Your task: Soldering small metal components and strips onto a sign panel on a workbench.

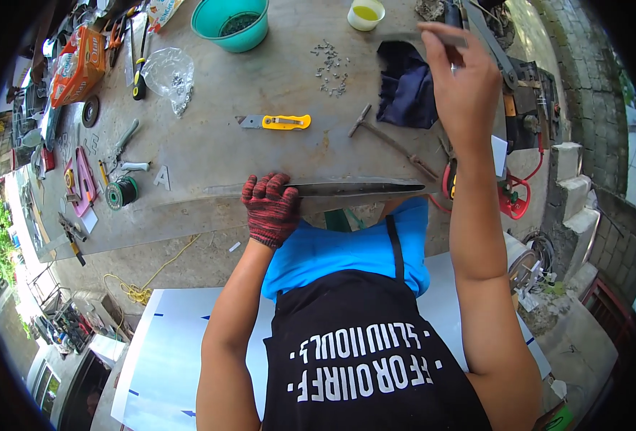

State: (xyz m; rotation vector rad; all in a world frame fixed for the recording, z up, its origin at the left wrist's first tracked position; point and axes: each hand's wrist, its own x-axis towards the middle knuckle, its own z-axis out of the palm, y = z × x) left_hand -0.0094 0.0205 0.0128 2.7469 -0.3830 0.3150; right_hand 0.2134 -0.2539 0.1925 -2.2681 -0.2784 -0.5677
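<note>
At the table's near edge my left hand (270,208), in a red and black knit glove, is closed round one end of a long dark blade (361,189). The blade lies along the edge, its narrow tip to the right. My bare right hand (465,82) is raised over the far right of the table. Its fingers pinch a thin grey flat piece (403,36), blurred, whose kind I cannot make out. Beneath and beside that hand lie a dark blue cloth (405,86) and a small white bowl of yellow liquid (365,16).
On the metal table (210,144) lie a yellow folding knife (278,122), a T-shaped metal tool (393,142) and scattered small metal pieces (331,68). A teal basin (240,39) stands at the back. A wire spool (121,192), pliers (71,233) and a plastic bag (169,77) are at left.
</note>
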